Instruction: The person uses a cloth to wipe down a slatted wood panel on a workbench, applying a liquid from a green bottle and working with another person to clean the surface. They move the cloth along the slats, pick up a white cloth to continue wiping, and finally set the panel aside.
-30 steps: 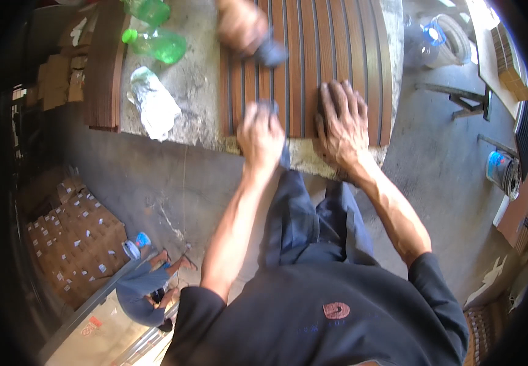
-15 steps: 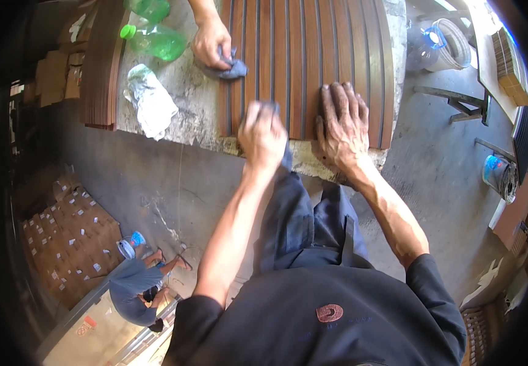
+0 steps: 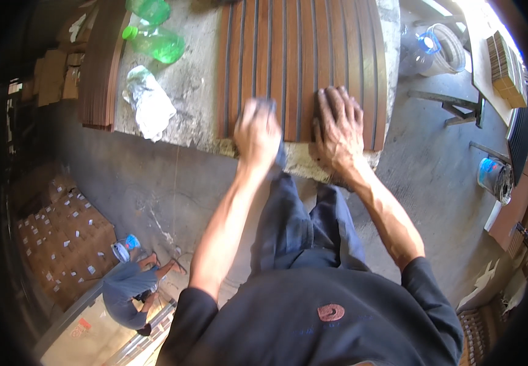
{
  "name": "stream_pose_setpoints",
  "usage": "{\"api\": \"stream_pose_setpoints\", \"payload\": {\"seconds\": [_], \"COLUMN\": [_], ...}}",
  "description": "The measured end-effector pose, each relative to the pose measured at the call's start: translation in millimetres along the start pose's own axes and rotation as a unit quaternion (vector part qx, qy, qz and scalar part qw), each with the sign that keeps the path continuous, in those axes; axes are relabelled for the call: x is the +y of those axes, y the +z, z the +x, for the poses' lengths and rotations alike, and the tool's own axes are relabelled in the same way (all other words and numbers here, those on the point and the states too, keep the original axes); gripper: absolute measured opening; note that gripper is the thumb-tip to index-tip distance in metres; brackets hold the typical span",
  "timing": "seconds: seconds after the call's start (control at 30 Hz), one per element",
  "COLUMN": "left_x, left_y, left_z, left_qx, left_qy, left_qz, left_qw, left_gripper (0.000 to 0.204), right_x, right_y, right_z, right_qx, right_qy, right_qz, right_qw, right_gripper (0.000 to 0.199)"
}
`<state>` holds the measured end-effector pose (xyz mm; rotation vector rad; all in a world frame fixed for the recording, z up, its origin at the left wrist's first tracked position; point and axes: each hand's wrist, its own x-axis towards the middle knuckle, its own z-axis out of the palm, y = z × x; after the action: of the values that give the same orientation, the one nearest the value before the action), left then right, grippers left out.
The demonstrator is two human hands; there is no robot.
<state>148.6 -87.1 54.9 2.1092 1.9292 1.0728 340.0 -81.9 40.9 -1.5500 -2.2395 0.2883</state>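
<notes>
Clutching a dark blue-grey rag, the left grip was closed, slightly blurred, over the near end of the slatted wood-tone panel; so bunched, the cloth likely sat between fingers and slats.

Right grip: flat, fingers a little apart, nothing grasped; pressed on the same panel to the right of the left grip, presumably to steady it.

Panel: beneath both grips, extending ahead of them, its grooves running away from the wearer.

Table: pale, stained, rough-edged, under the panel.

Left of the left grip: one crumpled white cloth; beyond it, one green bottle, lime-capped, lying on its side; farther left, one stack of brown panels, edges aligned, perhaps for easy reach.

Room, right of the right grip: one pale bucket. Behind-left of the left grip: cardboard cartons; one co-worker, bent forward.
</notes>
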Motion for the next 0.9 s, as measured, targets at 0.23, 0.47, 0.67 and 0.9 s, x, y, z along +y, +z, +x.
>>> {"api": "stream_pose_setpoints", "payload": {"seconds": [0.23, 0.47, 0.67, 0.9], "left_x": [-29, -11, -28, 5], "left_y": [12, -1, 23, -12], "left_z": [61, -36, 75, -50], "left_qx": [-0.019, -0.031, 0.014, -0.014], "left_qy": [-0.010, -0.003, 0.017, -0.018], "left_qz": [0.068, 0.008, 0.063, -0.007], "left_qw": [0.997, 0.999, 0.998, 1.000], "left_gripper": [0.008, 0.020, 0.007, 0.016], "right_x": [-22, 4, -14, 5], "right_y": [-9, -3, -9, -9], "right_z": [10, 1, 8, 0], "right_qx": [-0.017, -0.022, 0.000, -0.034], "right_qy": [-0.005, 0.016, -0.007, 0.016], "right_qz": [0.025, 0.031, 0.029, -0.014], "right_qw": [1.000, 0.999, 1.000, 0.999], "right_gripper": [0.059, 0.058, 0.060, 0.058]}}
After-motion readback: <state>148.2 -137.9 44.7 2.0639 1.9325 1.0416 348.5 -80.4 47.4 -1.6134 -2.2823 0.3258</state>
